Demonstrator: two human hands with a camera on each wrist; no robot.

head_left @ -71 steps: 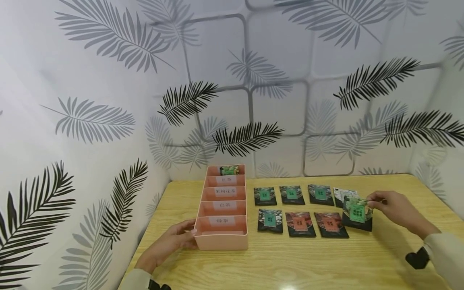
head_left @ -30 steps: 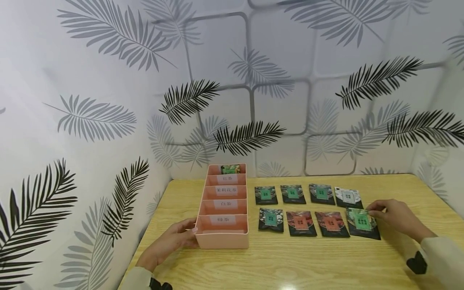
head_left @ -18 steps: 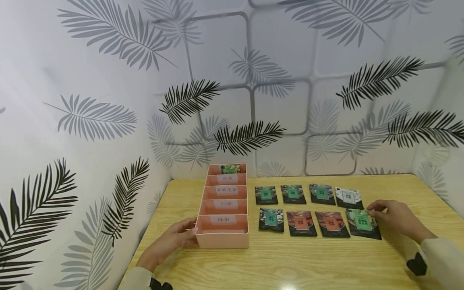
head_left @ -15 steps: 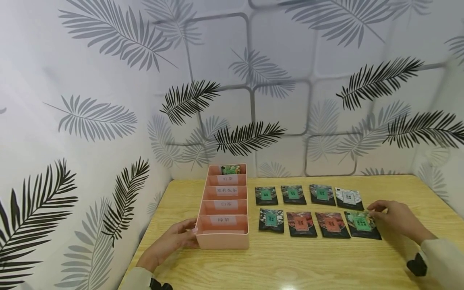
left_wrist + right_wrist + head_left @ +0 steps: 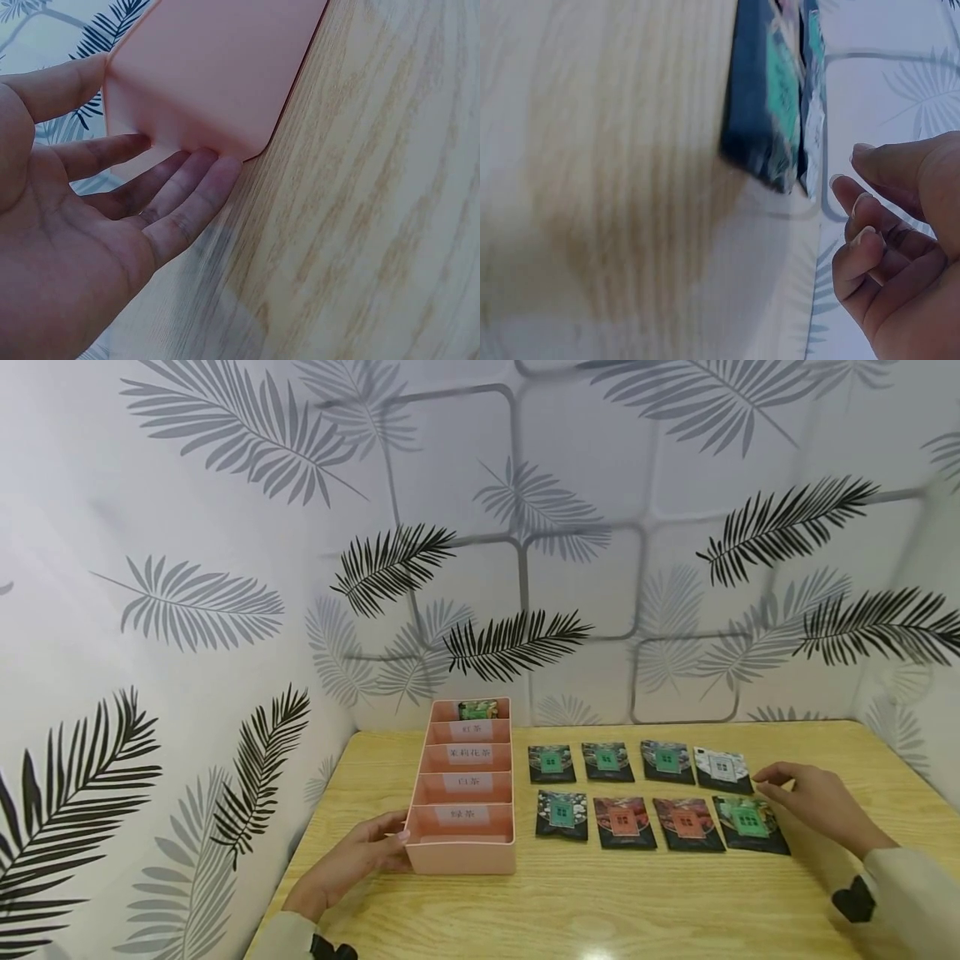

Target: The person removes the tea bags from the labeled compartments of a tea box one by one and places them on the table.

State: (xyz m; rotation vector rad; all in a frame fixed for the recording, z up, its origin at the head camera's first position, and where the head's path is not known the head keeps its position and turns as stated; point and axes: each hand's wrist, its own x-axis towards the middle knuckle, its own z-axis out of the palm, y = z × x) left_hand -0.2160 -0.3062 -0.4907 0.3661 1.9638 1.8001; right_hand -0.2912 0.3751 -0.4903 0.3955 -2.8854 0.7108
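Note:
In the head view my left hand [image 5: 358, 858] rests against the near left corner of a long pink divided box [image 5: 462, 860]. The left wrist view shows the fingertips [image 5: 229, 169] of that hand touching the box's pink wall, with the thumb near its edge. My right hand [image 5: 825, 806] holds nothing, its fingers loosely bent beside a green-and-black tea packet [image 5: 750, 827] lying flat on the table. A white-and-black tea packet [image 5: 722, 770] lies just behind it. In the right wrist view the thumb and index finger are apart.
Two red-labelled packets [image 5: 624, 821] and a white-flowered packet [image 5: 561, 816] lie in the front row. Green-labelled packets [image 5: 551, 762] fill the back row. Another green packet [image 5: 477, 710] sits in the box's rear compartment. A patterned wall [image 5: 600, 677] backs the wooden table [image 5: 600, 902].
My right hand has laid the green-and-black packet at the right end of the front row, let go and shifted slightly back from it. My left hand stays at the box.

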